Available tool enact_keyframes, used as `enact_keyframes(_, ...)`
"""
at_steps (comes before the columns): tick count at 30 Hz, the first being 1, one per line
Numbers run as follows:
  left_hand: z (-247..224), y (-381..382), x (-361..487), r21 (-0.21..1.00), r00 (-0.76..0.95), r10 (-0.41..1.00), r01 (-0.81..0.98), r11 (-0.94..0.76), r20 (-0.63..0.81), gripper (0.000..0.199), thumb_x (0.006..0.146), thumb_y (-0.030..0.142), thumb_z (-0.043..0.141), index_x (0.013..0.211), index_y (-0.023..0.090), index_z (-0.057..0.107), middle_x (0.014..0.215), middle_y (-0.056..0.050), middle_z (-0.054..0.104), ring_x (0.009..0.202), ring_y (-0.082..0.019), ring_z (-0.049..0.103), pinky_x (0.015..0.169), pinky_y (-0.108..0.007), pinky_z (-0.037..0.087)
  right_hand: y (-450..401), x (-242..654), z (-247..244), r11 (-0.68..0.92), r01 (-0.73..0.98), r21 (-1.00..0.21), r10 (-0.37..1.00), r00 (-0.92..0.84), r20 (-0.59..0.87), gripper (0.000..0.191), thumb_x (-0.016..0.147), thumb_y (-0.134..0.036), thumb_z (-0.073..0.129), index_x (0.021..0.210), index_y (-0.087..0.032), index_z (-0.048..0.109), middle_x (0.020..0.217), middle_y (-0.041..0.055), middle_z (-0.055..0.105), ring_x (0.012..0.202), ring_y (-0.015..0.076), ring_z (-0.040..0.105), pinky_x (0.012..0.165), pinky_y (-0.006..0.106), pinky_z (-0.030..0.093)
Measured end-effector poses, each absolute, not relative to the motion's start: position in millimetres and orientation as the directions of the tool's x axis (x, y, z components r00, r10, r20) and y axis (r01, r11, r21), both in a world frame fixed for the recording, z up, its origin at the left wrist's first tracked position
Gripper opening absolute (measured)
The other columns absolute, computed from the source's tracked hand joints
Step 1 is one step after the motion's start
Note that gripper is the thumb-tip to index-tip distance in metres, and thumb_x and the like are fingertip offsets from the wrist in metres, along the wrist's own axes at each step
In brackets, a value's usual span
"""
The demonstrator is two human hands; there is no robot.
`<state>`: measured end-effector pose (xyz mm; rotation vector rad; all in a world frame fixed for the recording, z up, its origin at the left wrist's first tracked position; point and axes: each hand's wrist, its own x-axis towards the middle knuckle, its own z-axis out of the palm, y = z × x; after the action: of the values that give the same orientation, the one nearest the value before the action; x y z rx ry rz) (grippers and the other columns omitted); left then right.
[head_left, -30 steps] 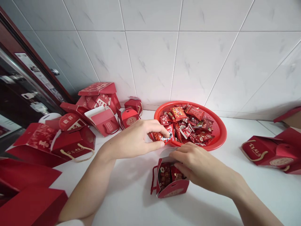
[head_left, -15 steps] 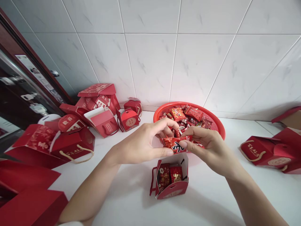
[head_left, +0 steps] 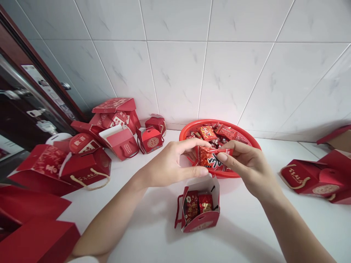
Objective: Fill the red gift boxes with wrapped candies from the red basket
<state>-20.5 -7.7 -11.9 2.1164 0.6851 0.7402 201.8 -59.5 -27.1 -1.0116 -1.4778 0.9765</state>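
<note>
A small red snack packet (head_left: 208,157) with bold black lettering is held between both hands, above the front rim of a red plastic basket (head_left: 251,138). My right hand (head_left: 251,164) pinches its right part between thumb and fingers. On the other side, my left hand (head_left: 167,164) curls round the left end, index finger along the top and thumb near the bottom edge. Just below stands an open red gift box (head_left: 201,224) with a cord handle. Inside it, a dark flowered packet (head_left: 191,204) and a red-and-gold packet (head_left: 205,202) sit side by side.
Wrapped sweets (head_left: 207,132) fill the basket by the tiled wall (head_left: 175,80). Several red gift boxes (head_left: 85,164) crowd the left of the white tabletop (head_left: 142,226). More red boxes (head_left: 304,175) lie at the right. A door with keys (head_left: 46,126) is far left.
Both hands have raised the packet slightly and shifted it right. Its printed front now faces me more fully. The open gift box has stayed in place.
</note>
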Motion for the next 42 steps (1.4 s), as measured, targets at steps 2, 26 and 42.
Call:
enact_keyframes(2, -15, -6, -18, 0.824, 0.669, 0.681, 0.182, -0.537, 0.296, 0.046, 0.087, 0.033, 0.081, 0.13, 0.023, 0.067, 0.114, -0.004, 0.076, 0.101, -0.02, 0.071, 0.094, -0.035, 0.058, -59, 202, -28, 0.305, 0.066, -0.95, 0.95, -0.095, 0.299, 0.028, 0.09, -0.047, 0.078, 0.083, -0.02, 0.07, 0.075, 0.0016, 0.067, 0.07, 0.0159, 0.063, 0.063, 0.027, 0.053)
enact_keyframes(26, -7, -9, -22, 0.773, 0.684, 0.722, 0.402, -0.491, 0.102, 0.037, 0.085, 0.048, 0.079, 0.109, 0.021, 0.071, 0.094, -0.002, 0.076, 0.089, -0.021, 0.071, 0.077, -0.032, 0.055, -58, 214, -29, 0.404, 0.033, -0.914, 0.912, -0.084, 0.401, 0.018, 0.09, -0.041, 0.079, 0.093, -0.024, 0.075, 0.09, 0.0051, 0.076, 0.081, 0.0222, 0.073, 0.071, 0.036, 0.063)
enact_keyframes(42, -16, -27, -26, 0.405, 0.844, 0.516, 0.526, -0.747, -0.146, 0.019, 0.083, 0.01, 0.055, 0.077, 0.023, 0.066, 0.077, -0.004, 0.072, 0.079, -0.025, 0.071, 0.069, -0.03, 0.05, -79, 202, -31, 0.567, 0.682, -0.463, 0.798, -0.595, 0.101, 0.024, 0.094, -0.006, 0.053, 0.105, -0.021, 0.068, 0.077, 0.0011, 0.069, 0.063, 0.0154, 0.061, 0.056, 0.025, 0.041)
